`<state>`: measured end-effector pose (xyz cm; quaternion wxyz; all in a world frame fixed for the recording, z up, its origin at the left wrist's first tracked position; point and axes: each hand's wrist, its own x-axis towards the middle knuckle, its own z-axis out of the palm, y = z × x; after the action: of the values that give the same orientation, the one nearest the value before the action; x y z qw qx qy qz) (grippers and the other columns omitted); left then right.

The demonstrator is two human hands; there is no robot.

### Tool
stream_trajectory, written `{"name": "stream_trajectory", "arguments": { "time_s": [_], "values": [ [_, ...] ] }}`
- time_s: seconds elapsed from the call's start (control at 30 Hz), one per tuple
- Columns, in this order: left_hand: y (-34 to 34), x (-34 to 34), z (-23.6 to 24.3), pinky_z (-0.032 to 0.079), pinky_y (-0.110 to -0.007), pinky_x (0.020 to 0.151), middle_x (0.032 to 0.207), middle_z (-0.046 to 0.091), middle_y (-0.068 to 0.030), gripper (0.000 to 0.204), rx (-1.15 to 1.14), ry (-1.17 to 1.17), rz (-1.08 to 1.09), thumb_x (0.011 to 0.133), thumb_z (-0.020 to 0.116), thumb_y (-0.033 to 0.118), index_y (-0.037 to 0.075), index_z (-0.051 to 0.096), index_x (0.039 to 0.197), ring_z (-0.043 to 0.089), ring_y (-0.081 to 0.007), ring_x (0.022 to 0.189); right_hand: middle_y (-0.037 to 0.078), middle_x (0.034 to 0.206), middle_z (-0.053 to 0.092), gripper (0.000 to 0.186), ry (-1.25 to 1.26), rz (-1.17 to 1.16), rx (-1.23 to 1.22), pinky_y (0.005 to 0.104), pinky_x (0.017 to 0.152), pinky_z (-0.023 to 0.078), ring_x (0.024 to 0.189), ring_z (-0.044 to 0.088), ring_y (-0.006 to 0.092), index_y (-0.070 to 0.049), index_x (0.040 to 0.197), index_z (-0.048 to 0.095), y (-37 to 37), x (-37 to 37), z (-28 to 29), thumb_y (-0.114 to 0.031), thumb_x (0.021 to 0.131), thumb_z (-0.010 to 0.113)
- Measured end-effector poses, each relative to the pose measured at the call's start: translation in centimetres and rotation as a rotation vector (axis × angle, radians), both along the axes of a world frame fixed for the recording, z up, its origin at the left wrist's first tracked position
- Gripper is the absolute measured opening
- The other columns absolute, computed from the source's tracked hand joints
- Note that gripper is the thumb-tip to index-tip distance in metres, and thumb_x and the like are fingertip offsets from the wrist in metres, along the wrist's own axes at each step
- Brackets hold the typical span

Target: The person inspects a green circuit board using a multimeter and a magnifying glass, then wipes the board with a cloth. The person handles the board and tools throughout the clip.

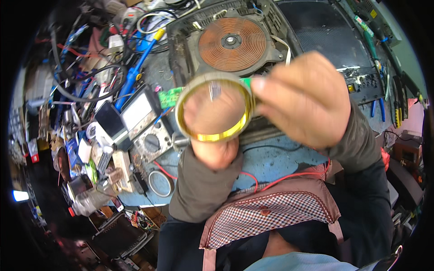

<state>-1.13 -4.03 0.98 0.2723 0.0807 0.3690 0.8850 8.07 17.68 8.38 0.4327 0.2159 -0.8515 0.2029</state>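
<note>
A round magnifying glass (216, 136) with a gold-coloured rim is raised in front of my left hand (217, 153), which is closed on it; its fingers show only blurred through the lens. A green circuit board (168, 97) sticks out behind the lens on both sides. My right hand (298, 101), smeared by motion, pinches the board's right end beside the rim. Farther back lies an opened induction cooker (181, 54) with a round copper coil (214, 45).
The cooker's dark top panel (307, 31) is at back right, pliers (382, 108) beside it. A multimeter (151, 142), blue soldering iron (126, 83), clear jar (86, 203) and tangled cables crowd the left. Red leads (282, 178) cross the blue mat (253, 162) near my lap.
</note>
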Motion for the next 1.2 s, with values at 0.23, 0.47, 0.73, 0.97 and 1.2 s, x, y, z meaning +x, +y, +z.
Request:
{"name": "stream_trajectory", "arguments": {
  "time_s": [0.23, 0.47, 0.73, 0.97, 1.2],
  "values": [
    [-1.0, 0.6, 0.8, 0.054, -0.053, 0.118, 0.160, 0.054, -0.0228, 0.058, -0.492, 0.161, -0.183, 0.108, 0.069, 0.022, 0.003, 0.046, 0.158, 0.058, -0.0349, 0.142, 0.010, 0.102, 0.065, 0.051, -0.244, 0.000, -0.228, 0.0364, 0.059, 0.046, 0.073, 0.060, 0.0222, -0.004, 0.125, 0.073, -1.0, -0.1, -2.6, -0.020, 0.082, 0.094],
    [1.2, 0.0, 2.7, 0.068, -0.049, 0.102, 0.147, 0.066, -0.0297, 0.055, -0.210, -0.198, 0.021, 0.098, 0.075, -0.010, 0.008, 0.060, 0.148, 0.074, -0.0372, 0.125, 0.004, 0.101, 0.060, 0.037, -0.324, -0.074, -0.408, 0.0332, 0.055, 0.038, 0.076, 0.052, 0.0191, -0.019, 0.119, 0.080, -3.2, 0.5, -3.1, -0.016, 0.082, 0.084],
    [1.1, -0.1, 1.8, 0.066, -0.053, 0.105, 0.145, 0.066, -0.0302, 0.042, -0.174, -0.238, 0.000, 0.099, 0.066, -0.020, 0.006, 0.069, 0.131, 0.070, -0.0430, 0.130, 0.002, 0.105, 0.061, 0.037, -0.441, 0.000, -0.386, 0.0342, 0.056, 0.039, 0.078, 0.052, 0.0197, -0.023, 0.119, 0.081, -1.8, 1.6, -1.7, -0.018, 0.082, 0.084],
    [1.2, 0.0, 2.8, 0.064, -0.057, 0.107, 0.145, 0.066, -0.0300, 0.040, -0.148, -0.283, -0.006, 0.097, 0.067, -0.020, 0.006, 0.070, 0.128, 0.069, -0.0467, 0.131, 0.001, 0.109, 0.061, 0.038, -0.517, 0.011, -0.368, 0.0352, 0.058, 0.041, 0.079, 0.053, 0.0199, -0.024, 0.120, 0.081, -1.6, 2.0, -0.6, -0.019, 0.082, 0.085],
    [1.2, 0.1, 2.5, 0.066, -0.056, 0.105, 0.143, 0.068, -0.0311, 0.043, -0.133, -0.223, 0.005, 0.098, 0.068, -0.018, 0.005, 0.069, 0.134, 0.069, -0.0482, 0.130, -0.001, 0.110, 0.060, 0.042, -0.536, 0.037, -0.382, 0.0348, 0.058, 0.042, 0.079, 0.053, 0.0181, -0.024, 0.121, 0.080, -1.2, 2.0, -0.3, -0.017, 0.080, 0.086]
  ]
}}
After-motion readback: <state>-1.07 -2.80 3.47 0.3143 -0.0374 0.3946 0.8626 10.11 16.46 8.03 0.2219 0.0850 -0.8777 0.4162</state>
